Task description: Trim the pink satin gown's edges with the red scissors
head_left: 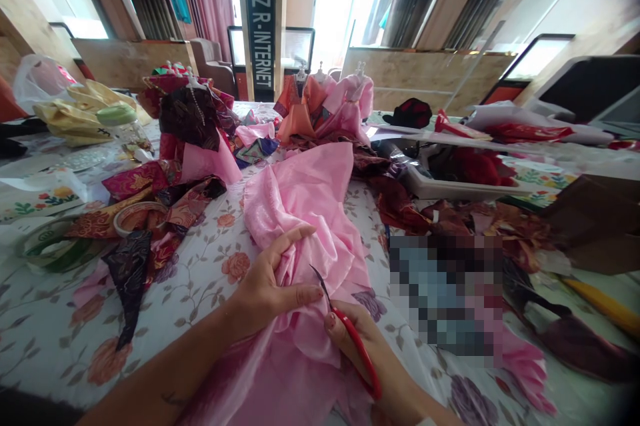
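A glossy pink piece of satin fabric point(320, 193) lies in folds across the middle of the table and runs down toward my lap. My left hand point(273, 279) grips a gathered part of it, the thumb and forefinger spread along the folds and the other fingers hidden beneath. In my right hand point(360, 333) is a pair of scissors point(354, 339) with red handles. Their dark, curved tip points up and left, close to my left thumb and over the fabric. Whether the blades touch the cloth, I cannot tell.
Small dress forms in pink and orange gowns point(345, 99) stand at the back, with a dark dress point(190, 116) to their left. Tape rolls point(141, 218) and brocade scraps lie left. At right are a white tray point(450, 183), more scraps point(493, 219) and a blurred-out patch.
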Action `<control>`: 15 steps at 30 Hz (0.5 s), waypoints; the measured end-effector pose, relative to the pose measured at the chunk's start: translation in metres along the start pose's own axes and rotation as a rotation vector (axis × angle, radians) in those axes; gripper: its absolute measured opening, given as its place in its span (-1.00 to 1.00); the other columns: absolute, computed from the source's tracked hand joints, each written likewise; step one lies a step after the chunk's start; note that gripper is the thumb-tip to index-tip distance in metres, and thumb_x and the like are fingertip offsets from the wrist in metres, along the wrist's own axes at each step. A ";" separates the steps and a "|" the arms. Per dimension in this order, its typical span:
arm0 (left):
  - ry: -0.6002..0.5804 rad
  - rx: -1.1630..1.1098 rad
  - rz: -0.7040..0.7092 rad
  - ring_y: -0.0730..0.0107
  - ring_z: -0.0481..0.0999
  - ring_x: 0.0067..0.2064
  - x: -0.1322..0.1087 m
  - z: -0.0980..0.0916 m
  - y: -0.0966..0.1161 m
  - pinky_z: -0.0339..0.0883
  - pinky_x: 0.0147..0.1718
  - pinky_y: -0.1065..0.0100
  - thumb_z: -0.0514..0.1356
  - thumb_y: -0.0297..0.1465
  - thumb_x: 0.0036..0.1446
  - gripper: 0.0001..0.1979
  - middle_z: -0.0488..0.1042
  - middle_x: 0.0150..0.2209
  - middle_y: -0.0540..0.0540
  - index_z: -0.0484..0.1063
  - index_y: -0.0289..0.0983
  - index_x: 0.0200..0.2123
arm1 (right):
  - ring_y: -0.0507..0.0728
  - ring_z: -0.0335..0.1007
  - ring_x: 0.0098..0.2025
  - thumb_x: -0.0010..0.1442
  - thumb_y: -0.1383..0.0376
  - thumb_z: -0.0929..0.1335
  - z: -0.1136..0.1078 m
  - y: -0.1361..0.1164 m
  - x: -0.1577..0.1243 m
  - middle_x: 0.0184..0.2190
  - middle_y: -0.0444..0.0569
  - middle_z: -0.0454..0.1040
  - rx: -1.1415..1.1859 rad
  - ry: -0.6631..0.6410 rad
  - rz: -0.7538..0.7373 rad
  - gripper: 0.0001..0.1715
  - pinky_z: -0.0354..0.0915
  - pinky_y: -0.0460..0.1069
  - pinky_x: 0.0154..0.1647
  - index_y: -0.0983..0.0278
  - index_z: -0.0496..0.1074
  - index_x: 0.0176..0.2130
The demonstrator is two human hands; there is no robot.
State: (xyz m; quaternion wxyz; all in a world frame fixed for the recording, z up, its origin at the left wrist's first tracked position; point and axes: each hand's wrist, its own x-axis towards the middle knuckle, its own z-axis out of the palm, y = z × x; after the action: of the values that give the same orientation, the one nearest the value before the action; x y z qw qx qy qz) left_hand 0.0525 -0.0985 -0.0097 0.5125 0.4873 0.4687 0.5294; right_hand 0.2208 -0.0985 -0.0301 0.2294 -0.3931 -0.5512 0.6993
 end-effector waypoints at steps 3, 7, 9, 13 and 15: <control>0.000 -0.001 0.002 0.07 0.33 0.16 0.000 0.000 -0.001 0.31 0.06 0.28 0.41 -0.35 -0.18 -0.27 0.36 0.14 -0.11 0.30 -0.19 0.13 | -0.02 -0.15 -0.57 -0.01 -0.23 0.34 0.000 -0.001 -0.001 -0.62 -0.22 -0.02 -0.003 0.032 -0.041 -0.36 -0.17 -0.09 -0.59 0.24 0.14 -0.57; 0.039 0.012 0.032 0.05 0.26 0.21 -0.001 0.002 -0.003 0.20 0.16 0.26 0.41 -0.33 -0.17 -0.28 0.36 0.15 -0.08 0.31 -0.20 0.12 | -0.03 -0.18 -0.56 -0.01 -0.22 0.35 0.002 0.002 -0.001 -0.62 -0.23 -0.04 0.033 0.077 -0.049 -0.36 -0.19 -0.08 -0.57 0.25 0.16 -0.57; 0.073 0.028 0.055 0.05 0.20 0.25 -0.002 0.004 -0.004 0.13 0.20 0.27 0.41 -0.32 -0.17 -0.28 0.33 0.18 -0.08 0.31 -0.21 0.12 | -0.04 -0.17 -0.58 -0.04 -0.20 0.38 0.001 0.005 0.000 -0.63 -0.24 -0.01 0.074 0.069 -0.039 -0.37 -0.18 -0.09 -0.58 0.26 0.19 -0.56; 0.114 0.052 0.079 0.07 0.12 0.29 -0.002 0.007 -0.006 0.05 0.24 0.25 0.40 -0.34 -0.16 -0.28 0.29 0.21 -0.10 0.30 -0.22 0.13 | -0.07 -0.20 -0.63 -0.10 -0.17 0.43 -0.002 0.010 0.004 -0.69 -0.28 -0.01 0.110 0.034 0.009 -0.37 -0.22 -0.10 -0.62 0.25 0.16 -0.57; 0.122 0.061 0.089 0.09 0.12 0.29 -0.002 0.007 -0.007 0.03 0.26 0.23 0.39 -0.35 -0.14 -0.29 0.29 0.21 -0.10 0.30 -0.21 0.13 | -0.08 -0.20 -0.64 -0.09 -0.15 0.44 -0.004 0.011 0.005 -0.70 -0.28 -0.01 0.101 0.030 0.031 -0.38 -0.24 -0.10 -0.63 0.24 0.13 -0.57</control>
State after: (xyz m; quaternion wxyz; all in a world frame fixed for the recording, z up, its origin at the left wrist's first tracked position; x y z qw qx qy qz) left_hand 0.0604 -0.1007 -0.0164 0.4438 0.4898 0.4931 0.5657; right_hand 0.2222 -0.0959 -0.0425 0.2462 -0.4000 -0.5056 0.7237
